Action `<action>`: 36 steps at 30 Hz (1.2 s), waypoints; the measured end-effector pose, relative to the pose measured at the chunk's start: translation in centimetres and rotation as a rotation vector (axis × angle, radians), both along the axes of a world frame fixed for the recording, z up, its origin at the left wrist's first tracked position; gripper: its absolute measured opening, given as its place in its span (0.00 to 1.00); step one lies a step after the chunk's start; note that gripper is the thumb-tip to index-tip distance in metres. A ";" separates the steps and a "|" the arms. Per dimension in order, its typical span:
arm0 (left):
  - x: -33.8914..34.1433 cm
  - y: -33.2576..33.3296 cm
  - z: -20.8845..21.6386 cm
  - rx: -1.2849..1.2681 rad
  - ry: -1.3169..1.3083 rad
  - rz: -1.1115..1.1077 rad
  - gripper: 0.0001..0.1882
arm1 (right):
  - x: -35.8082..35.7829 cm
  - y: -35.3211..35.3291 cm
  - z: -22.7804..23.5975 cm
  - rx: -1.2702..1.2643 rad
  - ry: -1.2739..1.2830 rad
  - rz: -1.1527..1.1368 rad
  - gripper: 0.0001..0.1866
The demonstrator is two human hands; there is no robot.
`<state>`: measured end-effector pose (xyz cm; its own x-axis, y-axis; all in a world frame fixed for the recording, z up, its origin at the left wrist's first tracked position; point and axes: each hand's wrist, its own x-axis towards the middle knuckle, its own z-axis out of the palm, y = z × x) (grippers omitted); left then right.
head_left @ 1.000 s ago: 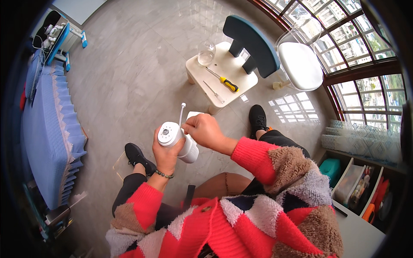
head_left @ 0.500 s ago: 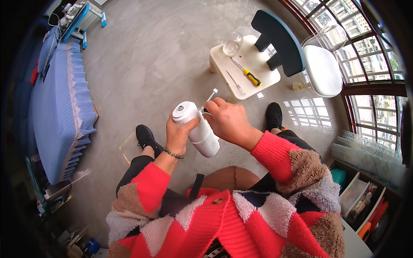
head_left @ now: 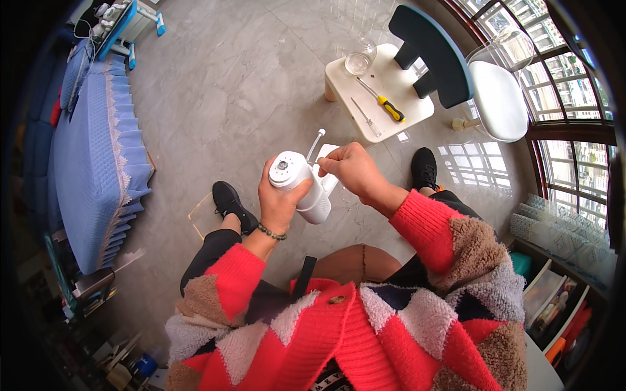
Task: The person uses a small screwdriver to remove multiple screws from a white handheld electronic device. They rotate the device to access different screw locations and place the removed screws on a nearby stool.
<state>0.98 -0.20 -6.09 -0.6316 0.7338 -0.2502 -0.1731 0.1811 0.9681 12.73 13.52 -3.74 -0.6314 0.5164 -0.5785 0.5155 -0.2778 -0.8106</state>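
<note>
A white, rounded cylindrical device (head_left: pixel 315 206) is tilted in front of me, its round end with a dark centre facing up. My left hand (head_left: pixel 278 203) wraps round its upper part. A thin white rod (head_left: pixel 315 144) with a small knob at its tip sticks up beside that end. On the device's right side is a flat white piece (head_left: pixel 331 184), partly behind my fingers. The fingers of my right hand (head_left: pixel 355 171) are pinched together close to the rod's base. What they hold, if anything, is too small to name.
Ahead to the right stands a small cream chair (head_left: pixel 417 120) with a dark backrest (head_left: pixel 433 55). On its seat lie a yellow-and-black screwdriver (head_left: pixel 391 109), a thin clear-handled screwdriver (head_left: pixel 373 126) and a clear glass container (head_left: pixel 358 62). A blue-covered bed (head_left: pixel 88 169) is at left, an open drawer (head_left: pixel 551 300) at lower right.
My right hand has turned and drawn slightly right and up from the device, uncovering the flat white piece. The device has tilted more upright in my left hand. My view has shifted a little.
</note>
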 end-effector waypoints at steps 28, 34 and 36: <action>-0.3 -0.1 -0.3 -0.003 0.295 -0.051 0.30 | 0.1 0.5 1.3 -0.738 -0.006 -0.182 0.13; -1.8 1.3 -0.1 -0.047 0.012 0.017 0.27 | 0.2 0.7 3.2 -0.597 0.059 -0.099 0.14; -3.0 1.5 0.4 -0.077 -0.195 0.092 0.26 | 0.7 1.0 3.8 -0.537 0.094 -0.114 0.14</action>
<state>-2.05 1.35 -5.72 -0.6287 0.6497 -0.4273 -0.3749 0.2282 0.8985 13.46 14.56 0.09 -0.6504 0.2328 -0.7230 0.3901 -0.7143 -0.5810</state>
